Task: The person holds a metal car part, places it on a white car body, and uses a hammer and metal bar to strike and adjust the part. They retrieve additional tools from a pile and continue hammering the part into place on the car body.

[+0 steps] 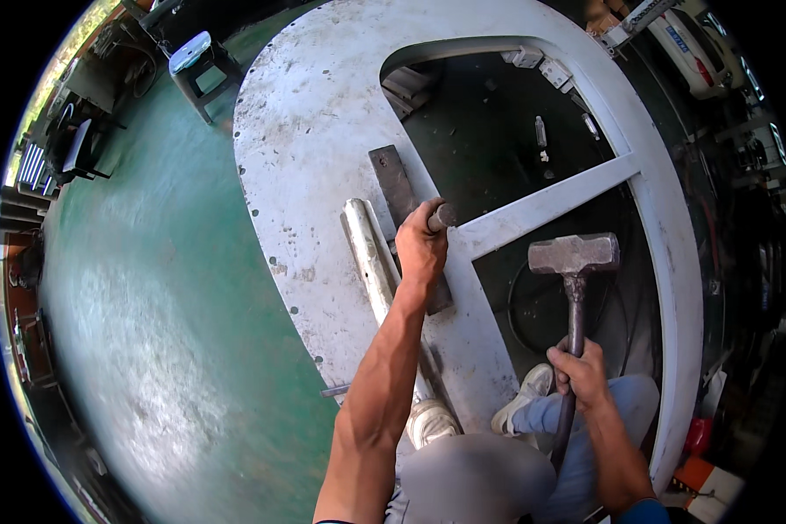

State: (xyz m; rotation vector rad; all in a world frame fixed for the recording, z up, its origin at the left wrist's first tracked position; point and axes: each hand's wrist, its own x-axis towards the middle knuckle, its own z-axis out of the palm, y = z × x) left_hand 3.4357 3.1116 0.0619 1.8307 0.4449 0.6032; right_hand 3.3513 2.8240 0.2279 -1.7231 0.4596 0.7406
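Note:
My left hand is closed around a short round metal bar, whose blunt end sticks up past the thumb. Beneath that fist lies a flat dark steel bar on a large white metal panel. Alongside it, on the left, runs a long silvery metal piece with a rounded face, and my left shoe rests at its near end. In my right hand is the dark handle of a sledgehammer, gripped partway down, with the head raised over the panel's opening.
The panel has rounded openings split by a crossbar. A stool stands on the green floor at the far left. Small scraps lie on the floor under the opening. A white car is at the far right.

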